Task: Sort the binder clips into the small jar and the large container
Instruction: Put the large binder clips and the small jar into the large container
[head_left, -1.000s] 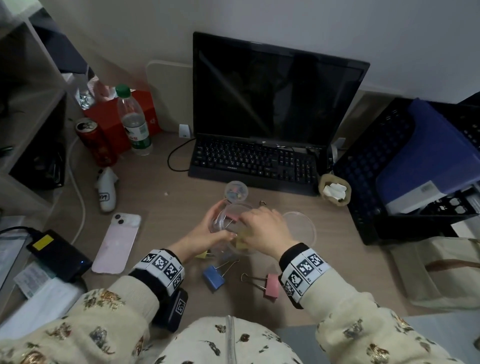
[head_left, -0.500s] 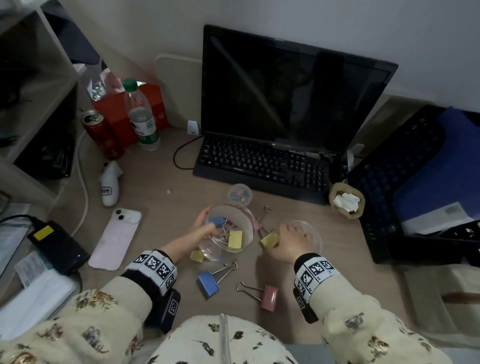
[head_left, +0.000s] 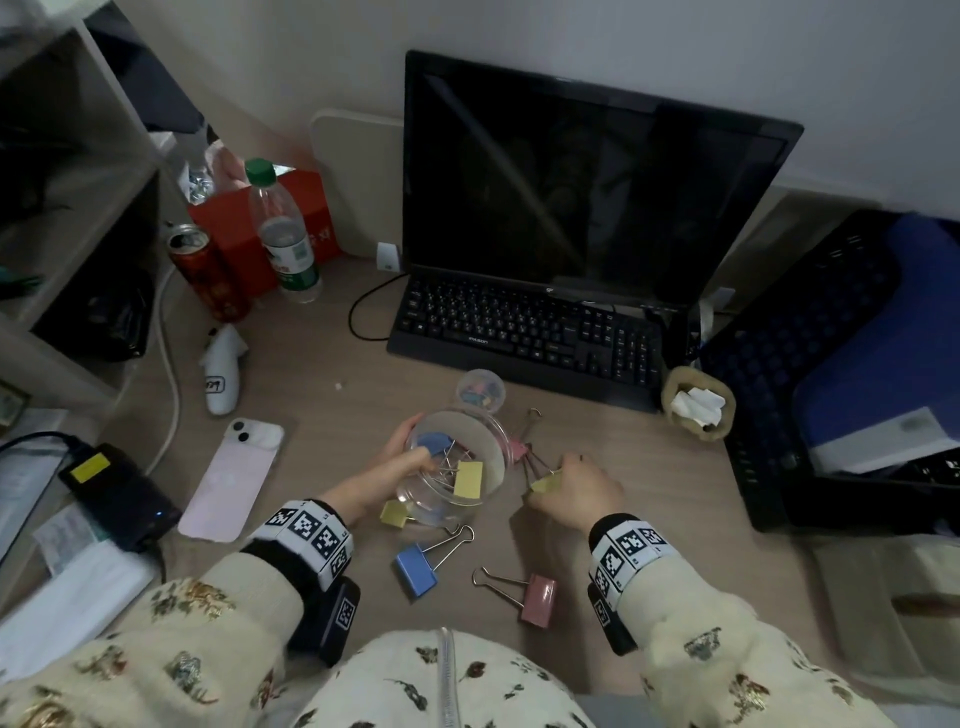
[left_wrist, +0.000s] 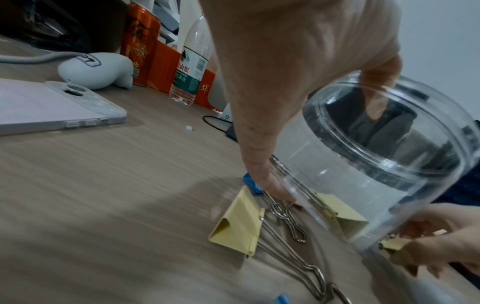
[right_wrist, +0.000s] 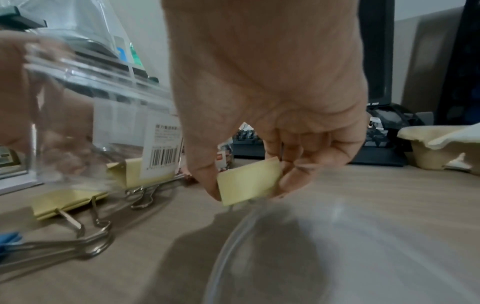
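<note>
While our left hand (head_left: 400, 465) grips the tilted large container (head_left: 457, 467) by its rim, thumb inside, our right hand (head_left: 576, 491) pinches a yellow binder clip (right_wrist: 249, 182) just right of it, low over the desk (head_left: 623, 452); the small jar (head_left: 480, 388) stands behind.

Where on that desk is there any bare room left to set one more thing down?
Bare wood lies between the pink phone, the keyboard and the large container. Another patch runs from the right hand to the black crate. It is crowded around the container, where binder clips lie, and along the back left by the can and bottle.
</note>
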